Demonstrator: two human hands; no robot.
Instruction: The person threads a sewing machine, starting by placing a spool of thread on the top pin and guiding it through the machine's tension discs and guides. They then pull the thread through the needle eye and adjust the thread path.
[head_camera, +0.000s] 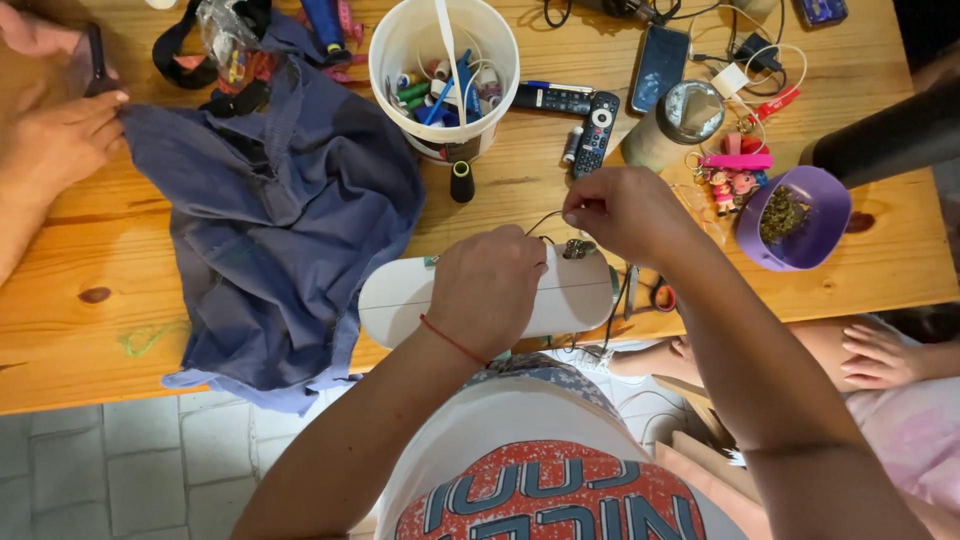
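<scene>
The white sewing machine (575, 300) sits at the near edge of the wooden surface (500, 195). The left hand (487, 290) rests on top of it, fingers curled down against the casing. Just above the machine's right end, the right hand (622, 212) pinches a dark thread (543, 217), fingers clamped together on it. Left of the machine lies blue cloth (285, 235). Behind the machine stands a white bucket (400, 50) of spools, with two remotes (580, 115) beside it; a purple bowl (815, 200) sits right of the machine.
</scene>
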